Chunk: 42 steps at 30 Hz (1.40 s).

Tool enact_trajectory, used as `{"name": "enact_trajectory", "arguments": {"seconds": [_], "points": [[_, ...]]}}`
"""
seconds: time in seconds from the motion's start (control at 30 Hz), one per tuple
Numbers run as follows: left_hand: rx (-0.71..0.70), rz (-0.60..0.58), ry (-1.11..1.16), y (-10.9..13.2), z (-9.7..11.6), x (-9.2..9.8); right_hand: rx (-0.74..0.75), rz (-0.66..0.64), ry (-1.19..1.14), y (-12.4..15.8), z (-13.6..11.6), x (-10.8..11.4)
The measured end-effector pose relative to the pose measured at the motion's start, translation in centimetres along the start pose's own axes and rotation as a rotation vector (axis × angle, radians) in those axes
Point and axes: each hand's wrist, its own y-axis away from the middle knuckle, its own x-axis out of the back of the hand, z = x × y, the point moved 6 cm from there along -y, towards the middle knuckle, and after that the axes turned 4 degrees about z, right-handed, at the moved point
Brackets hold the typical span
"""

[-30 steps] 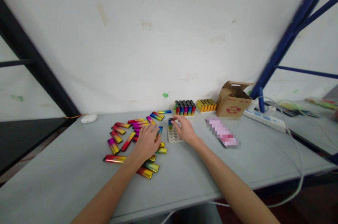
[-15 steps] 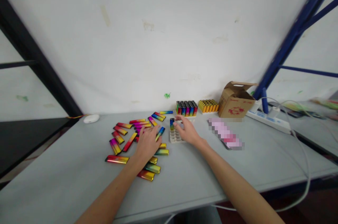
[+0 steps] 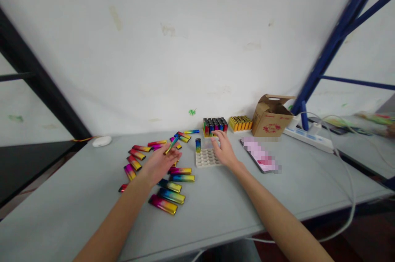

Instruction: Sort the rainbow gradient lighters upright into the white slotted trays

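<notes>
Lighters (image 3: 171,196) lay loose left of and below centre in the head view, some partly hidden by the left hand (image 3: 159,164). That hand appeared to pinch one tilted lighter (image 3: 171,146) at its upper edge, its other fingers loosely spread. Just right of centre, the right hand (image 3: 225,151) had its fingers curled and part open, with nothing seen in hold; whether it touched the tray (image 3: 200,164) beside it, I could not tell. One upright lighter (image 3: 198,145) stood at the tray's far left corner. It looked easy to topple, should a knuckle brush it or the tray be shoved; the tilted lighter might have slipped if the pinch, seemingly light, gave way
</notes>
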Motion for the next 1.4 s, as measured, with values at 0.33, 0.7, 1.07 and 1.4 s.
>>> {"name": "enact_trajectory", "arguments": {"seconds": [0.33, 0.7, 1.07, 1.4], "points": [[0.089, -0.334, 0.033, 2.5, -1.7, -3.1, 0.028, -0.165, 0.03, 0.9, 0.8, -1.6], [0.107, -0.415, 0.11, 2.5, -1.9, -3.3, 0.018, -0.248, 0.089, 1.3, 0.8, -2.2], [-0.092, -0.376, -0.014, 1.9, -1.7, -2.7, 0.029, -0.255, 0.091, 1.2, 0.4, -1.9], [0.06, -0.432, 0.067, 2.9, -1.3, -3.6, 0.026, -0.254, 0.093, 1.4, 0.3, -2.0]]}}
